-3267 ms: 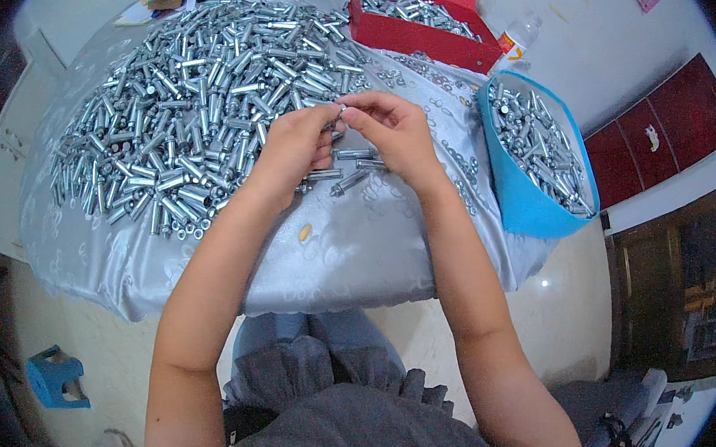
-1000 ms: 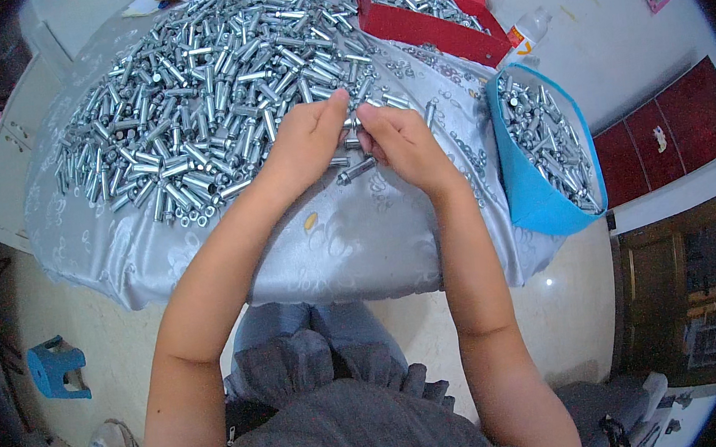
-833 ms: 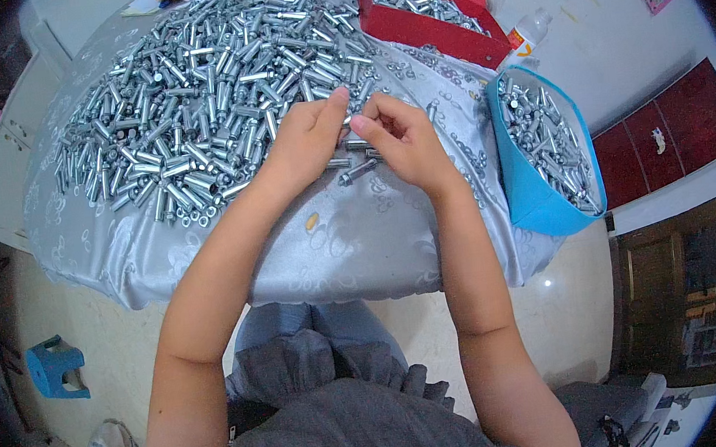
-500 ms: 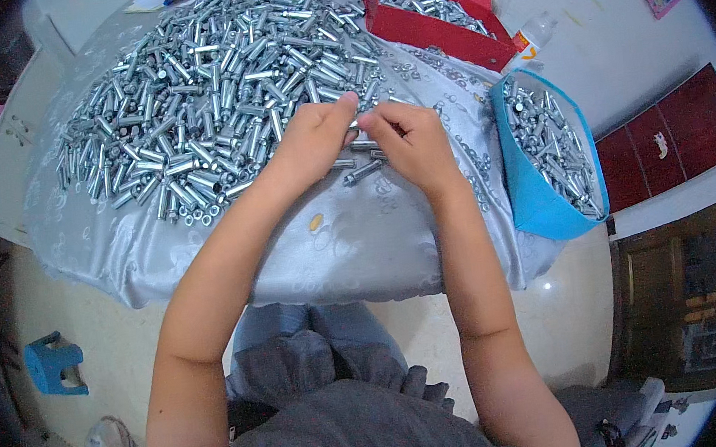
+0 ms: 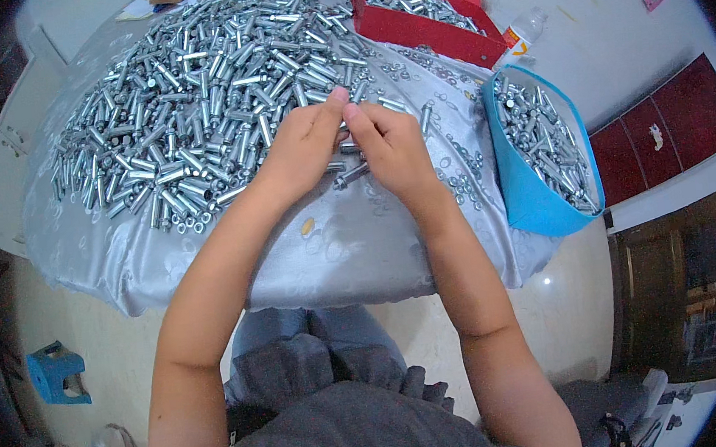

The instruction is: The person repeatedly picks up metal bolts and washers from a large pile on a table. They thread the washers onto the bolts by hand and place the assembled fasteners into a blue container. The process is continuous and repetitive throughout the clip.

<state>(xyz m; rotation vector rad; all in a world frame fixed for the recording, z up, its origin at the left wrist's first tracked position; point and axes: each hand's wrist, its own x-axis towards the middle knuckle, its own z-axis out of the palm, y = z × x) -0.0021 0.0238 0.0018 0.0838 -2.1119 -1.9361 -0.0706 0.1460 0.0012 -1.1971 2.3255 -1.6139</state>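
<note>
My left hand [image 5: 304, 147] and my right hand [image 5: 394, 144] meet over the table, both closed, thumb tips pressed together. Whatever small part is pinched between them is hidden by the fingers. Left of and beyond them spreads a big heap of silver expansion bolts [image 5: 219, 91] with metal sleeves. A few single bolts [image 5: 352, 175] lie just under my hands, near the right wrist. Small nuts and washers [image 5: 461, 187] are scattered on the cloth to the right of my right hand.
A blue fabric bin [image 5: 535, 204] full of bolts stands at the table's right edge. Behind it are a red box [image 5: 427, 37] holding more bolts and a plastic bottle [image 5: 526, 34]. A shiny grey tablecloth [image 5: 337, 276] covers the table. A blue stool [image 5: 56, 375] stands on the floor at left.
My hands have drawn closer, the right one shifting left until the thumbs touch. The bit of metal that glinted between them is now covered. The whole view has shifted slightly.
</note>
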